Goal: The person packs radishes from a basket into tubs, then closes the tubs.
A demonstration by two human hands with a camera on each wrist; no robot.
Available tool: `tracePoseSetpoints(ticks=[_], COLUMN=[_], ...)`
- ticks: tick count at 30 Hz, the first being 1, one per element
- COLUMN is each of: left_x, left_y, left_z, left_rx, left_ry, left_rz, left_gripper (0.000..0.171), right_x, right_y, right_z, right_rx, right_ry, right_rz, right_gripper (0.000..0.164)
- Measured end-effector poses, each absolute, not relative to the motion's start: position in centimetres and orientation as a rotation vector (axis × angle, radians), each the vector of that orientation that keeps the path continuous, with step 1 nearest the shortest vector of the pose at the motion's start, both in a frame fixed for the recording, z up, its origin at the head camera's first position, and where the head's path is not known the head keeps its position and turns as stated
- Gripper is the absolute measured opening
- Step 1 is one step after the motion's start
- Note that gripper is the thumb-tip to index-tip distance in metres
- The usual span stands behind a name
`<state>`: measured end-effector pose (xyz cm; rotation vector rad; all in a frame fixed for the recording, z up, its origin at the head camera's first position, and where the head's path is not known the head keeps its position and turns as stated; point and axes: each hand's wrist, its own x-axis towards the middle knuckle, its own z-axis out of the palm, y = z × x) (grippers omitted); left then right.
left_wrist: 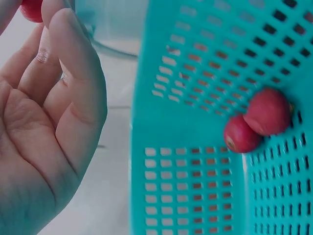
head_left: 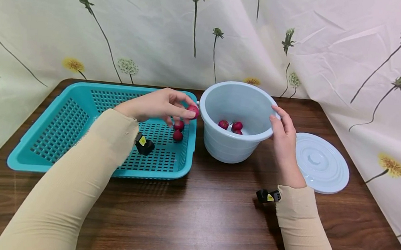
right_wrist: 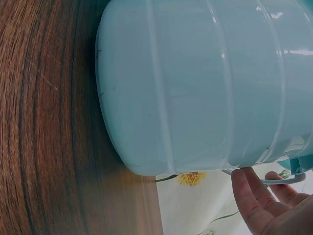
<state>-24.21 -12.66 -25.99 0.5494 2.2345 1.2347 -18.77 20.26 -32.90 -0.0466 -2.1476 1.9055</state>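
My left hand (head_left: 162, 106) pinches a red radish (head_left: 193, 112) between thumb and fingers, above the right end of the teal basket (head_left: 185, 166), close to the bucket's rim. Below that hand, two more radishes (left_wrist: 268, 111) touch each other on the basket floor. The pale blue bucket (head_left: 225, 145) stands upright to the basket's right, with several radishes (head_left: 237, 126) at its bottom. At the bucket's right side, my right hand (head_left: 285, 143) grips the rim. Some fingers (right_wrist: 247, 196) of it show against the outer wall in the right wrist view.
A round pale blue lid (head_left: 321, 163) lies on the brown wooden table (head_left: 213, 223), right of the bucket. Behind the table hangs a white cloth (head_left: 152, 23) with a dandelion print. A bucket handle (right_wrist: 288, 180) shows near the right fingers.
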Motion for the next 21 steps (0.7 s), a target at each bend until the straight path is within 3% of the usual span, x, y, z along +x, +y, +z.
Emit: tracePoseSetpoints(ticks=[21], left_x=[-22.0], left_y=[-8.8], left_z=[-23.3], left_rx=[0.719], left_ry=[2.189], left_rz=[1.278], left_gripper=[0.030], right_x=[-18.8], right_y=[20.3], right_z=[-32.9], right_rx=[-0.051], right_ry=[-2.143], right_rz=[1.921], right_gripper=[0.044])
